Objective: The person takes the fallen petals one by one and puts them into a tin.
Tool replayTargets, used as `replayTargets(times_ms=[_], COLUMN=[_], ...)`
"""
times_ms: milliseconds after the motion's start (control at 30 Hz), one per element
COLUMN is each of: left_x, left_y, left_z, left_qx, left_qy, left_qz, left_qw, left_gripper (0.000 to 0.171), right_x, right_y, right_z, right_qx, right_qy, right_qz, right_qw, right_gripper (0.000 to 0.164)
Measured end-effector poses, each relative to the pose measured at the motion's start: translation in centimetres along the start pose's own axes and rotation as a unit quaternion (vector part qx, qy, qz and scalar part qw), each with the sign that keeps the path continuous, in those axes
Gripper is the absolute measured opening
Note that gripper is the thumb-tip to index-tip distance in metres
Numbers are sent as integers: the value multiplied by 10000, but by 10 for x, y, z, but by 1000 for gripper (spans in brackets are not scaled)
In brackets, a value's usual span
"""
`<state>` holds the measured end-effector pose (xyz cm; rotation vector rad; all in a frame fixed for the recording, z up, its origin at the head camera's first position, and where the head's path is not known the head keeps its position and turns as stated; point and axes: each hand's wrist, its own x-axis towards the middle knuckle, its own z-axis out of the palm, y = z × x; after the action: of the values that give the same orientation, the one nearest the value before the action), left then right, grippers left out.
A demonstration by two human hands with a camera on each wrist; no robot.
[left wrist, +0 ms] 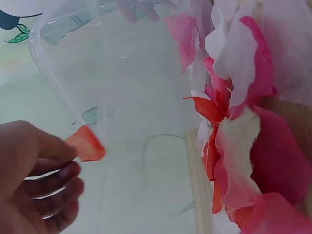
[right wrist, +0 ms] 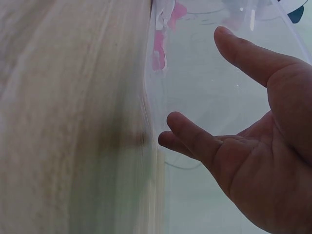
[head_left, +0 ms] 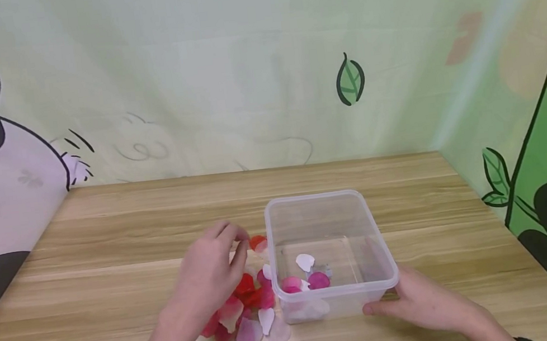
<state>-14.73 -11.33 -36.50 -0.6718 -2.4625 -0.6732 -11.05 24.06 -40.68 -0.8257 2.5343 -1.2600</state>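
Note:
My left hand [head_left: 210, 268] pinches a red artificial petal [left wrist: 87, 144] between thumb and forefinger, just left of the box's far left part. The clear plastic box [head_left: 337, 291] stands upright, without a lid, on the table. Inside lie a white petal [head_left: 305, 262], a magenta petal [head_left: 318, 280] and other pink and white ones near the front. A loose pile of red, pink and white petals [head_left: 249, 332] spreads beside the box, below my left hand. At the front right corner my right hand [head_left: 427, 299] touches the box, thumb along the front wall, its fingers extended.
The wood-grain table [head_left: 157, 214] extends behind and to both sides of the box. A pale green cloth backdrop [head_left: 268, 81] with printed leaves rises along its far edge and continues round both sides.

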Motion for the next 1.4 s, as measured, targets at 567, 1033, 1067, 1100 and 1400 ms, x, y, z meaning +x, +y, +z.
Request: replayTargets(times_ms=[567,1033,1067,1100,1400], left_x=[0,-1,-1,-1,-1], left_y=[26,32,32,32,28], left_z=[-6,1,2,2,-4], left_qx=[-824,-1058,-1066,-1075,-1020], left_qy=[899,688,669,655,563], left_qz=[599,919,913,911,651], left_qw=[9907,9877,9878,9879,9911], left_gripper=[13,17,17,16,16], right_x=[0,0,0,0,1], right_y=[0,0,0,0,-1], right_z=[0,0,0,0,0], right_qx=[-125,-46,-38,-20,105], right_qy=[50,-9,-10,-18,-30], right_qz=[-2,22,27,35,36], right_qw=[9999,10000,10000,10000,9999], right_gripper=[57,55,55,55,60])
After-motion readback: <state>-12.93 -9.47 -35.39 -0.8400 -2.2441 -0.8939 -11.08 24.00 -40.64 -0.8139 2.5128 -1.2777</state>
